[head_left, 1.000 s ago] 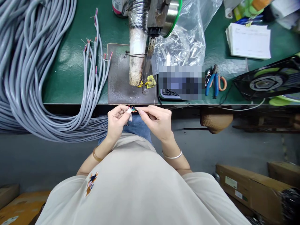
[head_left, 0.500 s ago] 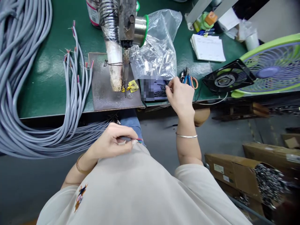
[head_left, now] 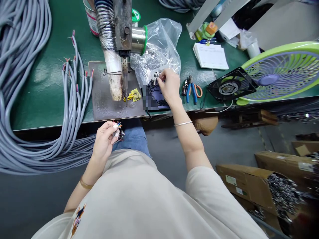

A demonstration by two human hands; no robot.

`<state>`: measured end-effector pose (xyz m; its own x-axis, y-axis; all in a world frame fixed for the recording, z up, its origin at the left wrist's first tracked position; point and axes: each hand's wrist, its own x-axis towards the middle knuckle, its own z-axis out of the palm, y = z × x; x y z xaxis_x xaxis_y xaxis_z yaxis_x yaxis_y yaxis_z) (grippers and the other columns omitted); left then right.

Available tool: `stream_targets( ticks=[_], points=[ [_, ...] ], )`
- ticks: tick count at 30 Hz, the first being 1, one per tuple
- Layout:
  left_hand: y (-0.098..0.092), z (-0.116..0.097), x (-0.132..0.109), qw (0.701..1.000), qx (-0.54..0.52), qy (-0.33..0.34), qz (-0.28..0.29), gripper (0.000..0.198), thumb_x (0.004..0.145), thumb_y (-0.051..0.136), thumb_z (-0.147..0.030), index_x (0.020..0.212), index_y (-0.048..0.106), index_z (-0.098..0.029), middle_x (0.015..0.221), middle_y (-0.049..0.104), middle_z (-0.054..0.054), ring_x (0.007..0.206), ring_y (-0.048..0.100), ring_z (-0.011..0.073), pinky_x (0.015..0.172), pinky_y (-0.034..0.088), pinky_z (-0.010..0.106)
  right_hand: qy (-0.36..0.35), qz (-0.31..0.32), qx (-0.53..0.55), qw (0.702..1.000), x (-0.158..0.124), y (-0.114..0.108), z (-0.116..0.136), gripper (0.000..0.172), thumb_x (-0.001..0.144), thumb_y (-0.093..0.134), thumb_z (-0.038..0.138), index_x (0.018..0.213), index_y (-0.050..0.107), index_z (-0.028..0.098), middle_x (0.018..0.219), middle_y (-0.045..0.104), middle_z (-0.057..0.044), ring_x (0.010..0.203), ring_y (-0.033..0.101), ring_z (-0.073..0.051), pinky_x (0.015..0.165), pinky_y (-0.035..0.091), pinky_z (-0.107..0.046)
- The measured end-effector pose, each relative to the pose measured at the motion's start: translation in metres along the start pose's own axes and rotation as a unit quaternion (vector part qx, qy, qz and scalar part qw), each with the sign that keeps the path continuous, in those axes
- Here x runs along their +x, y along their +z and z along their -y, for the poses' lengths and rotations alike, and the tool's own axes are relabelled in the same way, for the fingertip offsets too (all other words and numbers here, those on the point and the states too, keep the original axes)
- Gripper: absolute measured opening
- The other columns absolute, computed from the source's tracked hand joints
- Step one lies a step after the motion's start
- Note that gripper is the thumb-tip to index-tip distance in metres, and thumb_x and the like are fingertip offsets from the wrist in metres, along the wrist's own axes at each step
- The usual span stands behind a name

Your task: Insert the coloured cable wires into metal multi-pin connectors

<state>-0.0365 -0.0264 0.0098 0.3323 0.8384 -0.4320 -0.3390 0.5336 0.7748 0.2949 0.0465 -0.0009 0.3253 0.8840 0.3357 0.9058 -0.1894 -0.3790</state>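
Observation:
Near the table's front edge, my left hand [head_left: 103, 137] is closed on a cable end whose thin coloured wires [head_left: 118, 124] fan out past the fingertips. The rest of that cable is mostly hidden by the hand. My right hand [head_left: 170, 84] pinches a small silvery metal connector [head_left: 156, 77] at the mouth of a clear plastic bag [head_left: 165, 36]. Below those fingers lies a dark tray [head_left: 163, 107] with small black pieces in it. Left of the tray, a soldering iron [head_left: 125, 78] points down over a brown board [head_left: 104, 111] with a yellow tag [head_left: 136, 95].
Thick bundles of grey cable [head_left: 15, 99] cover the left side, with stripped cable ends [head_left: 77, 76] beside them. A solder spool [head_left: 139, 39] hangs by the iron. Blue-handled pliers [head_left: 191, 91], a paper stack [head_left: 210, 56] and a green fan [head_left: 281, 76] are on the right.
My left hand has moved forward from my shirt, and the coloured wires now point up. My right hand has shifted left and forward from the tray's right side to the bag's mouth.

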Motion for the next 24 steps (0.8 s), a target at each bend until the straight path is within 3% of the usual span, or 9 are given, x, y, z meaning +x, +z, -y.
stream_targets(
  ticks=[7, 13, 17, 20, 22, 24],
  points=[
    [-0.002, 0.002, 0.002, 1.0, 0.0, 0.009, -0.004, 0.017, 0.064, 0.078, -0.023, 0.068, 0.063, -0.017, 0.054, 0.056, -0.005, 0.037, 0.037, 0.0025, 0.035, 0.024, 0.015, -0.017, 0.07, 0.02, 0.997, -0.02, -0.026, -0.001, 0.015, 0.08, 0.066, 0.016, 0.073, 0.055, 0.024, 0.085, 0.067, -0.004, 0.084, 0.064, -0.024, 0.087, 0.052, -0.043],
    [0.001, 0.002, 0.002, 0.999, 0.019, 0.034, -0.002, 0.017, 0.063, 0.077, -0.023, 0.066, 0.062, -0.016, 0.054, 0.056, -0.004, 0.037, 0.037, 0.0028, 0.035, 0.022, 0.015, -0.031, 0.119, 0.004, 0.992, -0.024, -0.035, 0.011, 0.015, 0.081, 0.064, 0.013, 0.076, 0.054, 0.024, 0.094, 0.068, -0.007, 0.094, 0.066, -0.026, 0.089, 0.052, -0.042],
    [0.004, 0.001, -0.001, 0.997, 0.047, 0.067, 0.002, 0.016, 0.066, 0.077, -0.023, 0.067, 0.063, -0.017, 0.054, 0.058, -0.003, 0.039, 0.041, 0.004, 0.036, 0.021, 0.015, -0.036, 0.174, -0.103, 0.979, -0.02, -0.037, 0.033, 0.009, 0.087, 0.054, 0.014, 0.088, 0.057, 0.023, 0.097, 0.072, -0.01, 0.097, 0.066, -0.029, 0.087, 0.048, -0.043],
    [0.007, -0.002, -0.003, 0.995, 0.053, 0.084, -0.005, 0.015, 0.068, 0.076, -0.023, 0.068, 0.063, -0.017, 0.051, 0.058, -0.003, 0.038, 0.039, 0.0037, 0.037, 0.021, 0.015, -0.046, 0.211, -0.193, 0.957, -0.02, -0.041, 0.041, 0.017, 0.091, 0.045, 0.013, 0.093, 0.059, 0.023, 0.097, 0.073, -0.013, 0.094, 0.065, -0.03, 0.081, 0.044, -0.042],
    [0.009, -0.005, -0.004, 0.995, 0.048, 0.09, -0.008, 0.015, 0.068, 0.076, -0.024, 0.069, 0.063, -0.016, 0.05, 0.059, -0.002, 0.037, 0.037, 0.0031, 0.037, 0.02, 0.015, -0.056, 0.203, -0.205, 0.956, -0.023, -0.047, 0.041, 0.018, 0.09, 0.044, 0.013, 0.092, 0.06, 0.022, 0.094, 0.073, -0.013, 0.091, 0.064, -0.029, 0.077, 0.043, -0.041],
    [0.011, -0.007, -0.004, 0.995, 0.041, 0.091, -0.002, 0.016, 0.068, 0.077, -0.024, 0.07, 0.063, -0.016, 0.049, 0.061, -0.001, 0.036, 0.036, 0.003, 0.037, 0.019, 0.015, -0.068, 0.151, -0.177, 0.97, -0.029, -0.056, 0.039, 0.014, 0.088, 0.048, 0.015, 0.087, 0.059, 0.023, 0.093, 0.074, -0.012, 0.092, 0.064, -0.028, 0.076, 0.044, -0.04]
  ],
)
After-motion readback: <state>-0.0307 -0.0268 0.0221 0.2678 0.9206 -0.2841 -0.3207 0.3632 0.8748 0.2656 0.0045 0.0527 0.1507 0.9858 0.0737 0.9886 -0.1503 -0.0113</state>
